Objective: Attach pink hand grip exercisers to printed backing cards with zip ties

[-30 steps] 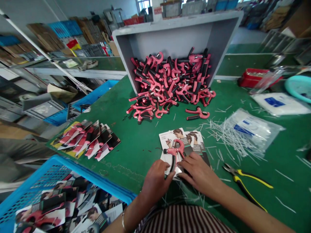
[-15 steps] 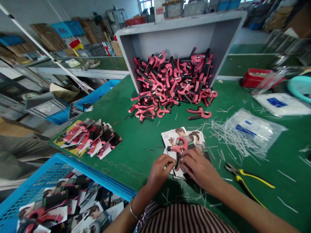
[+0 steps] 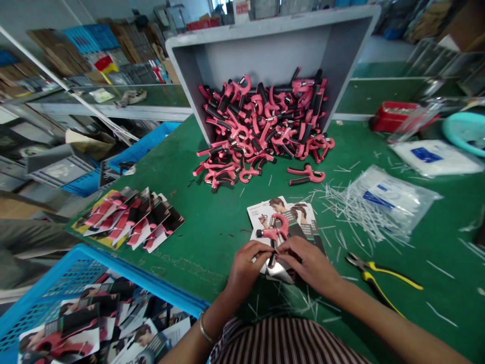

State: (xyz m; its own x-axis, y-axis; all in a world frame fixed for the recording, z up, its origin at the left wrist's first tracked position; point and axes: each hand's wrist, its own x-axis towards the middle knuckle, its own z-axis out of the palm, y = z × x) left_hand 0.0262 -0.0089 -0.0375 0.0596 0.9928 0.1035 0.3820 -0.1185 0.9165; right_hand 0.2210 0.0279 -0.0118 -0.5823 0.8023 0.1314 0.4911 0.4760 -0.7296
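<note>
A pink hand grip strengthener (image 3: 281, 226) with black handles and a metal spring lies on a printed backing card (image 3: 259, 212). From the left, my left hand (image 3: 248, 265) pinches at its lower black handle. My right hand (image 3: 308, 263) closes in from the other side, its thumb and forefinger meeting the left fingertips at that handle. Whether a thin tie is between the fingertips is too small to tell. More printed cards (image 3: 308, 220) lie under and beside this one, partly covered by my right hand.
A grey bin (image 3: 273, 53) on its side spills many pink grip strengtheners (image 3: 261, 121). Loose white ties (image 3: 352, 215), a plastic bag (image 3: 394, 202) and yellow-handled cutting pliers (image 3: 373, 275) lie right. Carded grips (image 3: 132, 217) lie left, above a blue crate (image 3: 151, 278) of carded ones.
My right fingers have come closer to the left fingertips at the lower handle. The bottom of the card now looks lifted and bright. The whole view has shifted slightly.
</note>
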